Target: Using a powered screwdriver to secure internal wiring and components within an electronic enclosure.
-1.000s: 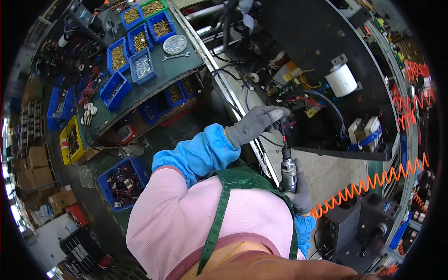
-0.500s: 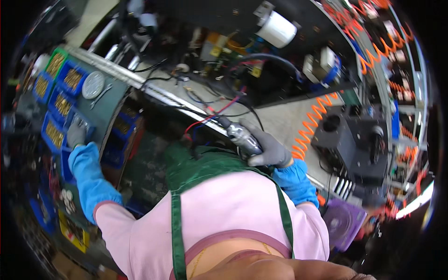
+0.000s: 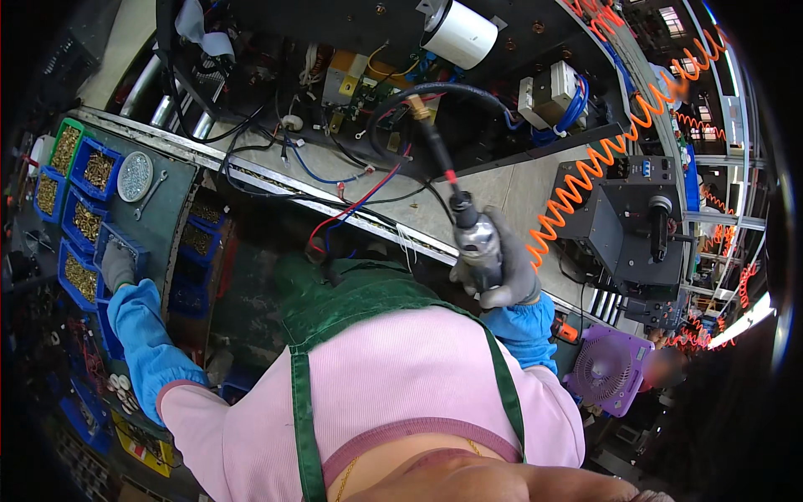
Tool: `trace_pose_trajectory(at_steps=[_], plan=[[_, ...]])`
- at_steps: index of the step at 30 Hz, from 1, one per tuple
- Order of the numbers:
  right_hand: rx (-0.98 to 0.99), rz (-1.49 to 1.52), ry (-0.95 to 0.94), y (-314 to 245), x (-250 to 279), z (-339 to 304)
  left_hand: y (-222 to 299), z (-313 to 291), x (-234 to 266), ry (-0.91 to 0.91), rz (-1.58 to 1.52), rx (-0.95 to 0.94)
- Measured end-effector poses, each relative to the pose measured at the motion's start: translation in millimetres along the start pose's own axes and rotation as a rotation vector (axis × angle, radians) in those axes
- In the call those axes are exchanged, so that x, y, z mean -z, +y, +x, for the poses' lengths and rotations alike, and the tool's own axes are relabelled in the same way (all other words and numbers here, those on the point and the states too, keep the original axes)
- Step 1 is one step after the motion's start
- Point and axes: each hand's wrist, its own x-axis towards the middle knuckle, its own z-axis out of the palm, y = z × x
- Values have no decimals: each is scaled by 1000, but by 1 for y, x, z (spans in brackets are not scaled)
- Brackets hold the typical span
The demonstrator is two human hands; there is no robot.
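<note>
In my gloved right hand (image 3: 517, 263) is a silver air screwdriver (image 3: 478, 243), its fingers wrapped round the body. The tool's dark shaft points up and away, and a brass-coloured piece (image 3: 416, 107) shows at the far end. My gloved left hand (image 3: 118, 266) reaches down into a small blue bin (image 3: 134, 251) on the left side bench. What the bin holds is hard to make out, and the left fingertips are hidden in it. More blue bins of brass-coloured small parts (image 3: 86, 219) stand beside that hand.
A round dish of small silver parts (image 3: 135, 176) and a wrench (image 3: 151, 196) lie on the left bench. Ahead is a dark metal housing with a white cylinder (image 3: 460, 35) and loose wires (image 3: 364, 199). An orange coiled hose (image 3: 577, 177), black machine (image 3: 640, 226) and purple fan (image 3: 609, 368) are right.
My right hand has turned the screwdriver more upright, and its long shaft now shows over the housing. The left hand stays at the same bin. The whole view has shifted a little.
</note>
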Motion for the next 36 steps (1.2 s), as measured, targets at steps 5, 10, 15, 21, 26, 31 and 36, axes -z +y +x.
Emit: trace_pose_trajectory(at_steps=[5, 10, 15, 21, 26, 31, 36], plan=[[420, -123, 110, -14, 5, -2, -41, 18, -21, 323, -197, -26], [405, -142, 418, -58, 7, -5, 23, -31, 42, 461, -1027, -267], [500, -233, 352, -69, 17, 17, 128, -154, 55, -57, -1376, -607], [493, -285, 388, -73, 33, 20, 280, -269, 47, -993, -1551, -1182], [522, -249, 384, -71, 41, 27, 364, -321, 44, -705, -1683, -1507], [566, -236, 337, -68, 44, 40, 403, -344, 49, -641, -1694, -1458], [559, -283, 258, -71, 54, 40, 423, -358, 59, -556, -1590, -1542]])
